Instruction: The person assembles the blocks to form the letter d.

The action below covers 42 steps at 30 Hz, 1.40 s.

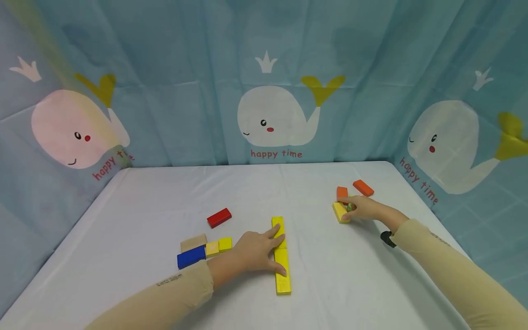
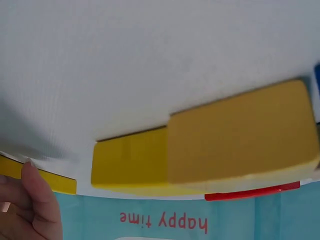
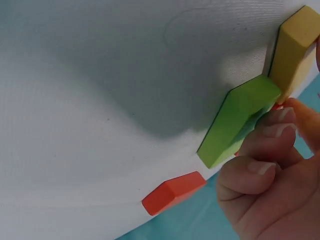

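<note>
Two long yellow blocks (image 1: 283,270) lie end to end in a line at the middle of the white table. My left hand (image 1: 255,252) is spread over them, fingertips on the far block and thumb on the near one. At the right, my right hand (image 1: 363,208) pinches a pale yellow block (image 1: 340,212) between thumb and index finger, one at each end. Its other fingers curl beside a green block (image 3: 240,117), mostly hidden by the hand in the head view. An orange block (image 1: 342,192) lies just behind the pinched block.
Another orange block (image 1: 363,188) lies farther back right. Left of the yellow line are a red block (image 1: 219,217), a blue block (image 1: 191,257), a tan block (image 1: 194,242) and two small yellowish blocks (image 1: 218,246). A whale-print curtain (image 1: 185,123) borders the table (image 1: 165,192).
</note>
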Each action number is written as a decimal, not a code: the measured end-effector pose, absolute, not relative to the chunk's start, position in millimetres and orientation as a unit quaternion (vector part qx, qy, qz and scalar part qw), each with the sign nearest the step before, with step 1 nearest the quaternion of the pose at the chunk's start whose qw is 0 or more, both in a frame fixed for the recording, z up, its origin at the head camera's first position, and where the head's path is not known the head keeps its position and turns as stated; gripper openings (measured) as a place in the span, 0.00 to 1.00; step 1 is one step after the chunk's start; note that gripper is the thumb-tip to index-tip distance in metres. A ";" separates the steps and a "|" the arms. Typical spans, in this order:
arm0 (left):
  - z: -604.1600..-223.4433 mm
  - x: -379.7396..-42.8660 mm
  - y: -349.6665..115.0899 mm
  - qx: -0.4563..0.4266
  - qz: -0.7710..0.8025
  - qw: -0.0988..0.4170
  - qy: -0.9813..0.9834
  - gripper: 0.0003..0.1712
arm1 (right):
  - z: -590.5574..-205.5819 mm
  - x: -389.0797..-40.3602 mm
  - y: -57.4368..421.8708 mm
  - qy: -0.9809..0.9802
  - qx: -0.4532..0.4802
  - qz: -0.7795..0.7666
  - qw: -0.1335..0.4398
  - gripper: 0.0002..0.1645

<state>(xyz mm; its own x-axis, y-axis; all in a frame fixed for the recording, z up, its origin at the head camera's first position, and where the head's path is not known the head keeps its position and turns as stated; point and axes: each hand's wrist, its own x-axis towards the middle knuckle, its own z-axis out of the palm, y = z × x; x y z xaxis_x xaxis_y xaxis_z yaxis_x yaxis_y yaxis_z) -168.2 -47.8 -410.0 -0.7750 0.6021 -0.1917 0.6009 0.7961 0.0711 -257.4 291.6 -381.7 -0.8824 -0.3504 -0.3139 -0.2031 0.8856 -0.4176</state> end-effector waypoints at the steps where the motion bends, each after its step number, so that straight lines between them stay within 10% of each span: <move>1: -410.5 -168.7 -48.3 0.321 0.003 0.101 0.942 0.53 | -381.3 -257.4 291.1 0.950 -0.148 -0.189 0.198 0.42; 20: -409.2 -169.2 -48.6 0.323 0.026 0.100 0.941 0.53 | -372.9 -267.9 268.4 0.911 -0.100 -0.348 0.196 0.20; 31: -406.4 -170.1 -47.4 0.324 0.014 0.119 0.938 0.54 | -367.3 -306.5 204.8 0.797 0.061 -0.541 0.260 0.30; 42: -404.8 -169.2 -45.2 0.315 0.003 0.130 0.940 0.53 | -385.5 -326.7 141.0 0.854 0.022 -0.446 0.268 0.23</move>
<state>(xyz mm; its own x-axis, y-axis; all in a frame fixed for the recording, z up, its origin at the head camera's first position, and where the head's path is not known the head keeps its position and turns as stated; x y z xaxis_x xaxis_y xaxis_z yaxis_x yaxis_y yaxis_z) -169.2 -45.2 -404.8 -0.7678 0.5929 -0.2427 0.5916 0.8016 0.0866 -326.7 141.0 -385.5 -0.8551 -0.2025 -0.4773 0.2762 0.6012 -0.7498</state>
